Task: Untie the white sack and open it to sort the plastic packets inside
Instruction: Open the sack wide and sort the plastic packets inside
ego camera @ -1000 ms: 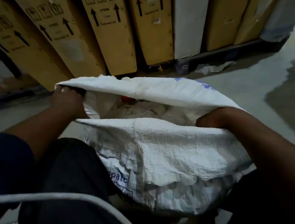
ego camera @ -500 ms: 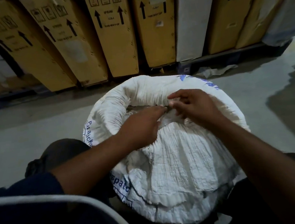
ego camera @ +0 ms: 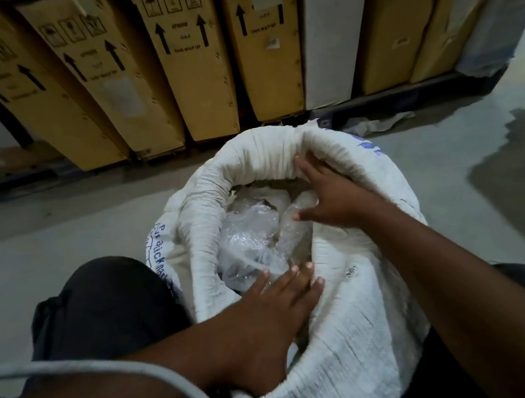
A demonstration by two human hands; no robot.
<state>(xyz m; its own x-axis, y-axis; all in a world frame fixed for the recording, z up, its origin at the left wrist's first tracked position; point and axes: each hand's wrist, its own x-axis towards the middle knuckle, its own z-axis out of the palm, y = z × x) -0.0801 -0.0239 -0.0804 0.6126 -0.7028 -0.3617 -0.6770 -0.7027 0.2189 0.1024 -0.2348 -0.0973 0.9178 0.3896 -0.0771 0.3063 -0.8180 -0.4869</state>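
Note:
The white woven sack (ego camera: pixel 362 332) stands between my knees with its mouth open and its rim rolled down into a thick ring. Clear plastic packets (ego camera: pixel 248 240) lie crumpled inside the opening. My left hand (ego camera: pixel 276 317) rests flat on the near rim, fingers spread and pointing into the mouth, holding nothing. My right hand (ego camera: pixel 327 200) is spread over the far right of the opening, fingers against the rolled far rim, thumb hovering above the packets.
A row of tall yellow cardboard cartons (ego camera: pixel 187 63) and one white carton (ego camera: pixel 333 36) lean along a dark pallet behind the sack. Crumpled paper (ego camera: pixel 377 123) lies on the grey floor, with a dark stain (ego camera: pixel 516 172) at right. A grey cable (ego camera: pixel 117 367) crosses my left forearm.
The sack's rim has gone from a flat held-open flap to a rolled-down ring. My hands, pinched together at the centre half a second ago, have spread apart, exposing the packets.

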